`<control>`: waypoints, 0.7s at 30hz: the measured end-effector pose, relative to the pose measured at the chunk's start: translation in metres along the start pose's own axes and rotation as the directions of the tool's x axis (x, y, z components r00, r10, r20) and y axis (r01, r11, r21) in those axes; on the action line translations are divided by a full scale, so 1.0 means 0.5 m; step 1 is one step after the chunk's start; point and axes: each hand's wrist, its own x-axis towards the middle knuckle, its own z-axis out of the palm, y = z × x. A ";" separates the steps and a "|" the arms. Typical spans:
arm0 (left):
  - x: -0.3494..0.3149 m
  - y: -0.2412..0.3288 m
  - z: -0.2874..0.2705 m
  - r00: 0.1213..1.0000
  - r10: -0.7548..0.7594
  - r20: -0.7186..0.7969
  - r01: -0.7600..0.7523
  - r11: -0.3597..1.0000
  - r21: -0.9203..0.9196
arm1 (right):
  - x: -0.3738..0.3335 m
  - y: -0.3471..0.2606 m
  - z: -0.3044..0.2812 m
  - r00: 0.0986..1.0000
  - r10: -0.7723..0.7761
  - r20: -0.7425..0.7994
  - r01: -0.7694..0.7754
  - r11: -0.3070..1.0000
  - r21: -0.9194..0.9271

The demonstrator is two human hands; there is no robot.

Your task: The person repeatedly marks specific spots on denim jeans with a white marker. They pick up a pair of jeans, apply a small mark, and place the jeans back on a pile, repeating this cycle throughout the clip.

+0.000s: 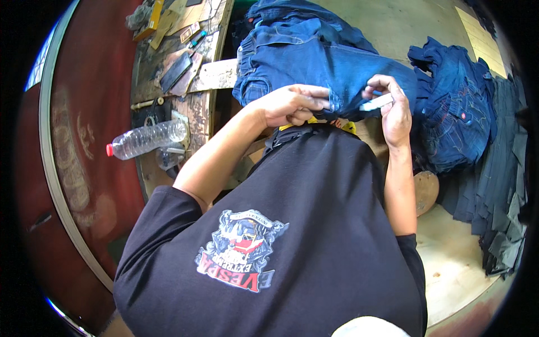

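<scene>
A: Report the position of the left hand [289,105].

B: The left hand was closed on the hem edge of the dark blue jeans [314,59], fingers curled over the fabric, thumb beneath. It sat just above the person's chest, near the middle of the scene.

A: And the right hand [393,109]?

B: The right hand pinched the same hem a little to the right, and it also held a small pale flat tool [377,103] against the cloth. The exact kind of tool could not be determined.

A: Location of the jeans?

B: The jeans lay stretched across the wooden surface [449,253], running from the far centre toward the hands. Only the hem edge was lifted, drawn taut between the two hands.

A: Adjacent items?

B: A second heap of blue denim [457,121] lay to the right of the right hand, and a row of dark stacked cloth pieces [505,185] ran along the right edge. To the left, a clear plastic bottle [147,138] with a red cap lay on its side on a worn workbench [199,109], well apart from both hands. Assorted small tools [177,70] lay farther along that bench.
</scene>
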 end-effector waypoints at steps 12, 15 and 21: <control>0.010 0.032 -0.110 0.810 -0.154 0.565 0.219 0.975 -0.048 | -0.083 -0.074 0.128 0.962 -0.242 -0.124 0.085 0.701 -0.709; 0.024 0.027 -0.120 0.793 -0.168 0.585 0.276 0.956 -0.099 | -0.096 -0.080 0.136 0.879 -0.348 -0.326 -0.028 0.646 -0.763; 0.042 0.040 -0.119 0.748 -0.198 0.634 0.257 0.966 -0.001 | -0.109 -0.089 0.167 0.953 -0.153 -0.261 -0.073 0.721 -0.689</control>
